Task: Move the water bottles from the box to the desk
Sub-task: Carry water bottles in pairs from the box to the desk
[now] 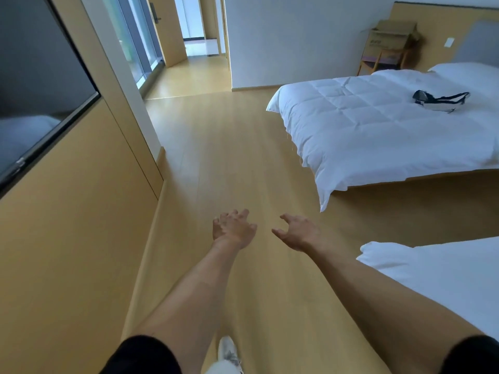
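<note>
Bare forearms, black short sleeves (140, 354), 1 white patterned shoe (228, 352).

Wooden floor, beds and a chair

A black-and-white pouch (440, 100) lies on the far bed (378, 130) at right; a cardboard box (393, 37) sits on the chair (383, 60), upper right.

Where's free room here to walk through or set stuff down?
Bare floor runs between the TV wall and the far bed, up to the doorway. That bed's quilt is free except the black pouch. The chair holds a cardboard box.
</note>
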Demonstrator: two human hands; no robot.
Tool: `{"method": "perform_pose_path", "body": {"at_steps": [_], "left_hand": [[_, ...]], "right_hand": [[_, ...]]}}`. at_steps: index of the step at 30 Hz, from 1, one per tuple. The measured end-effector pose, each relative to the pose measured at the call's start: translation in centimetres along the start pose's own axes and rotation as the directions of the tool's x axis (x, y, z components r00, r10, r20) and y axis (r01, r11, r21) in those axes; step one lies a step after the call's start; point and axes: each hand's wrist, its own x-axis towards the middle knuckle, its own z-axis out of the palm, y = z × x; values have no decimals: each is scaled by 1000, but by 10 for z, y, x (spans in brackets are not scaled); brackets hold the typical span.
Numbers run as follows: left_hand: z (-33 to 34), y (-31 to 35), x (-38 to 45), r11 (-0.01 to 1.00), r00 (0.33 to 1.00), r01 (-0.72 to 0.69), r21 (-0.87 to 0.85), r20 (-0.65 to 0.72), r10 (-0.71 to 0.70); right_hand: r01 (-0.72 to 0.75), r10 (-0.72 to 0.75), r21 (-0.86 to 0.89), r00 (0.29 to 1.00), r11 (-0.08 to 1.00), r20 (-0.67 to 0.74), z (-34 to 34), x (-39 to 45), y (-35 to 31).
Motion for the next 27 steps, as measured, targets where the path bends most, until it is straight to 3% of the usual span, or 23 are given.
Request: {"method": "perform_pose_path", "body": {"at_steps": [5, 12, 27], "left_hand": [[23, 74, 30, 981, 979, -188, 54, 85, 183], [41, 159, 97, 910, 905, -411, 61, 144, 400], [44, 249, 255, 768, 752, -639, 34, 236, 616]], "right_hand": [[-190, 190, 47, 982, 981, -6, 0, -11, 78], [-433, 437, 95, 899, 896, -24, -16, 14, 156], [-627, 635, 113, 771, 771, -53, -56, 134, 203]]}}
